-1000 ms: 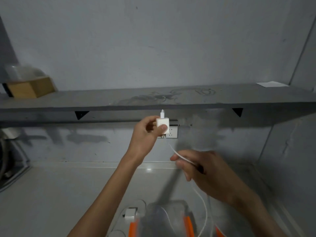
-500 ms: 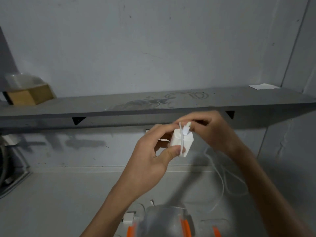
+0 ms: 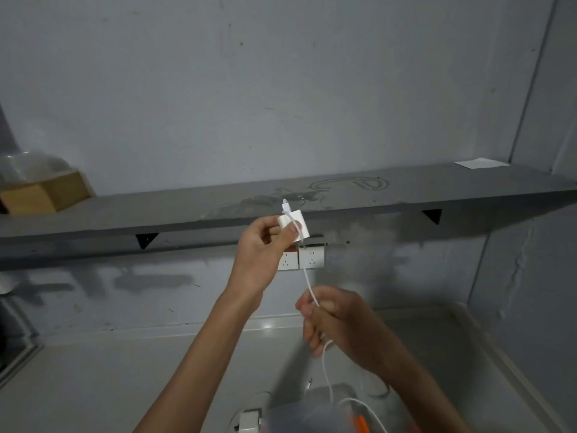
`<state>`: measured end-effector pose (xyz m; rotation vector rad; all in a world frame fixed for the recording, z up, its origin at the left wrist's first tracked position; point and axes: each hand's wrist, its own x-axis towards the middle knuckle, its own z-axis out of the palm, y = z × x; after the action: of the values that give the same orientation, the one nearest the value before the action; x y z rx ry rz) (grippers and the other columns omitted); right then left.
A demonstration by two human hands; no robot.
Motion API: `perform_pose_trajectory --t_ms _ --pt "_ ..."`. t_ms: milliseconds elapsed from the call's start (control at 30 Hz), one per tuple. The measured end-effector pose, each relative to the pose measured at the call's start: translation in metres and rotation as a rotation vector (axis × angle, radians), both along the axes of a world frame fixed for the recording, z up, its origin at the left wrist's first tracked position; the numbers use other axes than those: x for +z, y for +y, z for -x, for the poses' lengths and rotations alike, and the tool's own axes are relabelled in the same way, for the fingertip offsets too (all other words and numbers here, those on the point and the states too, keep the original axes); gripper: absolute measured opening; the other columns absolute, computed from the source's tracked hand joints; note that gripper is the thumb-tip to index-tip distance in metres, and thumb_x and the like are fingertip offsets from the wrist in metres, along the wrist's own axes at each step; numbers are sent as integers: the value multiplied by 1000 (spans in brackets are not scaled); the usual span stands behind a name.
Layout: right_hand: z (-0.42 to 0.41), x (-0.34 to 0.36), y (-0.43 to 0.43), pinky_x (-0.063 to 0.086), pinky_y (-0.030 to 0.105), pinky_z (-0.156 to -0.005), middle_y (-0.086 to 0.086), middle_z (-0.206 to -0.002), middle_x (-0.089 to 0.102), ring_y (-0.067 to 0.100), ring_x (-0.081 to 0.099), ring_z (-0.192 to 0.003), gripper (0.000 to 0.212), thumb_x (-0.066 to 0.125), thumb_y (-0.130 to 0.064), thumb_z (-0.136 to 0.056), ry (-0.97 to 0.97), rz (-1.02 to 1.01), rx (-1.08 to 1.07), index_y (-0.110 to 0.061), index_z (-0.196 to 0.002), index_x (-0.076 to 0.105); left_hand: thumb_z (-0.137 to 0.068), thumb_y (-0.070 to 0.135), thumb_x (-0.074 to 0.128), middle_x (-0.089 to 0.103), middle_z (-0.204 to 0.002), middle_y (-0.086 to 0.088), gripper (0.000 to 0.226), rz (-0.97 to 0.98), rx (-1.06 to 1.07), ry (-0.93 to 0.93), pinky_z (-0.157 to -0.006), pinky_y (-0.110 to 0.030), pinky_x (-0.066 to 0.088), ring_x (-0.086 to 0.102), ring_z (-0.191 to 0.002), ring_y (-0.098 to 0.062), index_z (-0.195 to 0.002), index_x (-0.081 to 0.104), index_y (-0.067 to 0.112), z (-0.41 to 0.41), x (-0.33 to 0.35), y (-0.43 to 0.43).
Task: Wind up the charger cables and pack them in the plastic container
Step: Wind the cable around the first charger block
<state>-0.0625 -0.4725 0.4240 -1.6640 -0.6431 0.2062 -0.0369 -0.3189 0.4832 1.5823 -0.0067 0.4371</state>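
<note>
Right hand (image 3: 340,323) dropped from charger (image 3: 295,225), fingers now pinching cable (image 3: 307,276) below; left hand (image 3: 262,254) fingers still clamp charger.

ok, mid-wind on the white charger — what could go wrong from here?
1. The left hand pinches the charger block with only its fingertips; a tug on the cable from the right hand could twist it loose.
2. The loose cable tail trails down over the plastic container and might snag on it.
3. The cable runs taut from the block, which may strain the connector.
</note>
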Motion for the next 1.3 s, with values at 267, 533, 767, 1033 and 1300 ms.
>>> perform_pose_trajectory --t_ms 267,533,767,1033,1300 --pt "1 9 -4 59 43 -68 1 -74 72 17 69 -65 5 57 -27 -86 -244 370 31 -27 -86 62 -92 13 62 59 -123 -3 24 -224 144 -109 -67 -8 53 61 -99 -9 -116 57 18 -6 -13 48" --pt "-67 -37 -15 51 28 -55 7 -102 64 19 61 -64 32 70 -14 -84 -140 129 -186 -23 -113 61 -91 -3 59 61 -112 -4 28 124 -22 -214 -62 -33 61 71 -76 -16 -116 58 8 8 23 73" --pt "-90 -123 -31 44 23 -90 -10 -109 70 9 65 -99 43 46 -31 -91 -266 473 -183 -65 -118 46 -89 -6 60 65 -108 -9 25 -34 132 -261 -53 -24 58 67 -78 -21 -111 61 6 1 44 100" --pt "-48 -13 39 49 29 -98 6 -116 69 19 62 -115 60 54 -40 -87 190 -338 272 -16 -140 40 -86 -2 65 68 -106 -4 34 -119 -24 -79 -70 -25 61 74 -77 -7 -118 63 9 -17 13 32" --pt "6 7 33 37 25 -48 -2 -52 48 12 45 -47 23 48 -27 -99 -347 235 -173 -25 -85 67 -91 -3 57 55 -120 -19 24 -313 40 -88 -58 -19 59 65 -92 -22 -110 57 13 -17 0 55"
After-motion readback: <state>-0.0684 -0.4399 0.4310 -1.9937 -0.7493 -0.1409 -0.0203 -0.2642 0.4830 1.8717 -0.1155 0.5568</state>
